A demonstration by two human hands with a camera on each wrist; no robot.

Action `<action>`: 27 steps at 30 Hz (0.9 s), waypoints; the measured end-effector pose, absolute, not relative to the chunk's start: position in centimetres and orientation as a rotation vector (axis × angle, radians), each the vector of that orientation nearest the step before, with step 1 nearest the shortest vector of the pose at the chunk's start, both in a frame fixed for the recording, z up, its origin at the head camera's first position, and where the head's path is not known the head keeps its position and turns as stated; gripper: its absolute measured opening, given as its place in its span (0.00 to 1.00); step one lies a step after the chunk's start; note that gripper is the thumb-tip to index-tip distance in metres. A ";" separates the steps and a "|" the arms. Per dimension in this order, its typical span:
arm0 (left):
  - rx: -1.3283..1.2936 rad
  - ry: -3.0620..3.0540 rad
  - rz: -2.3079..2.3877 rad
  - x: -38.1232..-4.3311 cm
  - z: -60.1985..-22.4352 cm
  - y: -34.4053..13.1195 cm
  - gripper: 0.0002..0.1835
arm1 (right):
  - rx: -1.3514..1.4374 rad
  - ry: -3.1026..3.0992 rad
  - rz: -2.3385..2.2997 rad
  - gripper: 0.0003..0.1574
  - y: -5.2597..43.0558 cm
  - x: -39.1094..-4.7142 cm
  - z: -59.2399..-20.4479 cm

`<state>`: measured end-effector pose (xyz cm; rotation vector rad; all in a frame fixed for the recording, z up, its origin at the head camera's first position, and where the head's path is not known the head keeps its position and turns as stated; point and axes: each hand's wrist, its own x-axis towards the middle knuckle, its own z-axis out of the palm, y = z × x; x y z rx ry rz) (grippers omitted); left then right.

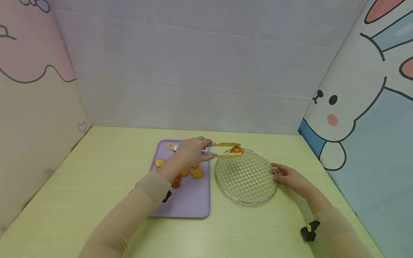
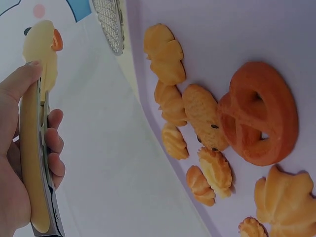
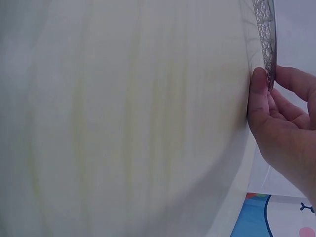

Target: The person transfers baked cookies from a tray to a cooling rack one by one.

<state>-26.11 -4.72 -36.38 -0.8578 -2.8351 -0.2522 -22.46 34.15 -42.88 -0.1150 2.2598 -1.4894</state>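
My left hand (image 1: 191, 148) grips a pair of tongs (image 1: 226, 155) with yellow tips and metal arms. Between the tips is a brown pretzel (image 1: 237, 149), over the far left edge of a round wire rack (image 1: 246, 177). In the left wrist view, fingers and thumb wrap the tongs' handle (image 2: 34, 163), and an orange-brown bit of the held pretzel (image 2: 58, 39) peeks out beside the tip. At the rack's right side, my right hand (image 1: 292, 179) pinches its rim (image 3: 270, 59) between thumb and fingers.
Left of the rack lies a purple tray (image 1: 193, 204), partly hidden by my left arm. On it are another pretzel (image 2: 281, 113) and several cookies (image 2: 165, 54), including a small ring-shaped one (image 1: 170, 146). A pale wall (image 1: 193, 71) rises behind the table.
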 end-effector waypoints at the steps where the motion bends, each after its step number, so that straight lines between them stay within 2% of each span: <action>1: -0.854 -2.836 -0.249 -26.3 -36.5 -4.5 0.28 | -0.120 2.256 -1.489 0.42 34.2 -22.5 -42.9; 14: -0.826 -2.865 -0.221 -28.5 -38.8 -2.0 0.29 | -0.104 2.285 -1.431 0.42 34.2 -22.5 -42.9; 27: -0.844 -2.945 -0.119 -28.9 -39.6 -0.9 0.29 | -0.120 2.282 -1.432 0.42 34.1 -22.4 -42.9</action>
